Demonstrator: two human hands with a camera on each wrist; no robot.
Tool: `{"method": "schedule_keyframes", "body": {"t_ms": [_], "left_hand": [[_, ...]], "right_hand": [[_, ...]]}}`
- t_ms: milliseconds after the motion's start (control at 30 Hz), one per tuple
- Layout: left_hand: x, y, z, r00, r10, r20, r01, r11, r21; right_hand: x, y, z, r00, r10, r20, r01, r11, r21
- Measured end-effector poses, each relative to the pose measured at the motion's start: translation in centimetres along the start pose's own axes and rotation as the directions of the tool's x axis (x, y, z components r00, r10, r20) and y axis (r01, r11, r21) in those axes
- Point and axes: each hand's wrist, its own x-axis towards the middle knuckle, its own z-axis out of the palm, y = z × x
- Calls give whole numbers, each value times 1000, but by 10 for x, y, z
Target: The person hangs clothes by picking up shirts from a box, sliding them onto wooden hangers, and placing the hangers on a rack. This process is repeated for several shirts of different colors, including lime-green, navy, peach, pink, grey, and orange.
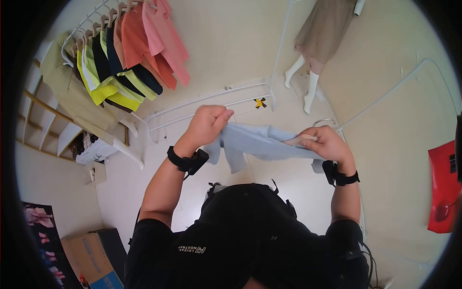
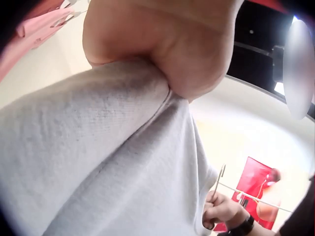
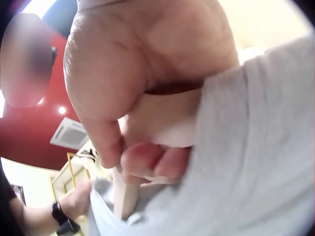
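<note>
A light grey garment [image 1: 262, 139], apparently a short-sleeved top, stretches between both hands in the head view. At its left end my left hand [image 1: 207, 125] grips the cloth in curled fingers; the left wrist view shows the grey fabric [image 2: 123, 142] gathered into that fist. My right hand [image 1: 329, 144] holds a pale clothes hanger [image 1: 301, 139], whose metal hook [image 1: 326, 120] sticks out past the knuckles. In the right wrist view, the hanger [image 3: 125, 196] passes from the curled fingers into the garment's opening, with cloth [image 3: 261, 132] hanging alongside the hand.
A rack of hung shirts [image 1: 132, 53] stands at upper left, near a mannequin in beige [image 1: 72, 86]. Another skirted mannequin [image 1: 325, 31] is at the top. A white rail [image 1: 385, 98] runs along the right. Cardboard boxes [image 1: 86, 255] sit at lower left.
</note>
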Motion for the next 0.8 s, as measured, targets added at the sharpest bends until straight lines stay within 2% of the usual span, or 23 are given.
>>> {"method": "schedule_keyframes", "body": {"t_ms": [33, 67, 100, 133, 167, 200, 233, 267, 333, 467, 533, 567, 600, 667, 700, 767, 800], "left_hand": [[1, 7, -6, 993, 58, -104, -48, 995, 91], [3, 11, -10, 992, 63, -107, -53, 994, 91], [3, 15, -15, 978, 182, -101, -164, 973, 164], [2, 15, -20, 952, 294, -85, -268, 934, 236], [-1, 12, -27, 952, 294, -85, -266, 933, 241], [-5, 7, -35, 952, 274, -135, -241, 945, 222], [-6, 2, -44, 949, 257, -184, -219, 954, 203], [-9, 0, -49, 947, 263, -185, -223, 952, 211], [-18, -8, -58, 972, 164, -166, -140, 979, 148], [-34, -34, -47, 976, 129, -175, -99, 980, 172], [-42, -64, -43, 999, 39, -32, -38, 999, 12], [-45, -73, -50, 994, -80, 74, 70, 991, 118], [-48, -78, -52, 994, -79, 71, 70, 991, 117], [-56, -84, -54, 984, -169, -49, 174, 971, 165], [-59, -86, -58, 984, -169, -52, 175, 971, 161], [-61, -86, -68, 955, -111, -275, 141, 986, 91], [-63, -83, -71, 954, -114, -277, 143, 986, 88]], "right_hand": [[7, -2, 9, 995, -93, -48, 82, 978, -190], [15, -3, 14, 977, -198, -79, 154, 912, -379], [21, 1, 18, 950, -287, -125, 237, 920, -312], [24, 0, 19, 948, -293, -126, 243, 918, -312], [26, 0, 19, 961, -213, -174, 207, 977, -53], [28, -1, 19, 973, -121, -197, 163, 964, 211], [32, -7, 17, 985, -88, -149, 110, 982, 150], [35, -8, 18, 984, -96, -151, 119, 982, 150], [46, -13, 24, 974, -170, -152, 177, 984, 31], [62, -28, 34, 961, -252, -113, 244, 967, -76], [68, -30, 36, 924, -356, -139, 350, 934, -70], [70, -33, 36, 924, -358, -135, 351, 934, -72], [69, -36, 36, 922, -361, -139, 355, 932, -71], [67, -39, 37, 923, -360, -137, 353, 933, -71], [66, -40, 36, 937, -318, -144, 310, 948, -72], [68, -45, 35, 950, -276, -148, 268, 961, -74], [69, -49, 35, 960, -248, -127, 225, 960, -168]]}}
